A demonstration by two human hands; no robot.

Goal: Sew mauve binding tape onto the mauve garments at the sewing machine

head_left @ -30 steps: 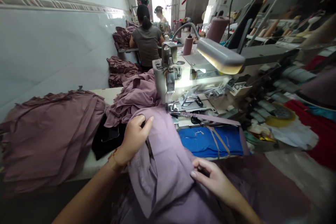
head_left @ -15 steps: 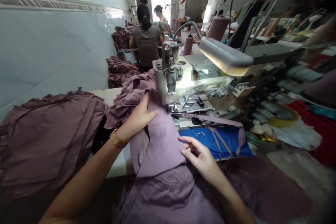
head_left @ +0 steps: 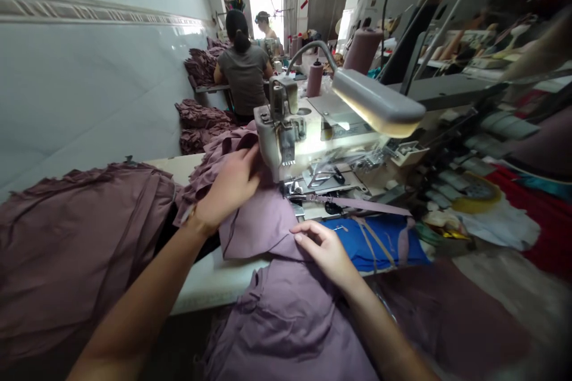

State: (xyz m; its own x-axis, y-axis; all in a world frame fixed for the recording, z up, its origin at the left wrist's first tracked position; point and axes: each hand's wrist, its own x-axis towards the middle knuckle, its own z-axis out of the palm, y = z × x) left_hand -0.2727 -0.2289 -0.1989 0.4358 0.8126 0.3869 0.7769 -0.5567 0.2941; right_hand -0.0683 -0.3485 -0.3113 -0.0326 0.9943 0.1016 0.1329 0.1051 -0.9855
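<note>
Mauve fabric (head_left: 259, 226) lies under the needle end of a sewing machine (head_left: 308, 137) and hangs over the table's front edge. My left hand (head_left: 232, 187) rests on this fabric left of the needles, fingers stretched forward and thumb apart; its fingertips are partly in shadow. With thumb and fingers, my right hand (head_left: 322, 247) pinches the fabric's near right edge, in front of the presser foot. A narrow mauve strip (head_left: 366, 205) runs from the right into the needle area. More mauve cloth (head_left: 290, 321) is bunched below, toward my lap.
A stack of mauve pieces (head_left: 89, 238) lies at left. The machine's lamp (head_left: 379, 101) reaches over its arm, with thread cones (head_left: 361, 50) behind. Blue cloth (head_left: 370, 241) sits right of my right hand. Ahead, a co-worker (head_left: 243, 68) sits facing away; another person is farther back.
My left hand has moved forward along the fabric, toward the machine head. The fabric's near part has drawn up, baring the white table edge. My right hand has shifted slightly left and up.
</note>
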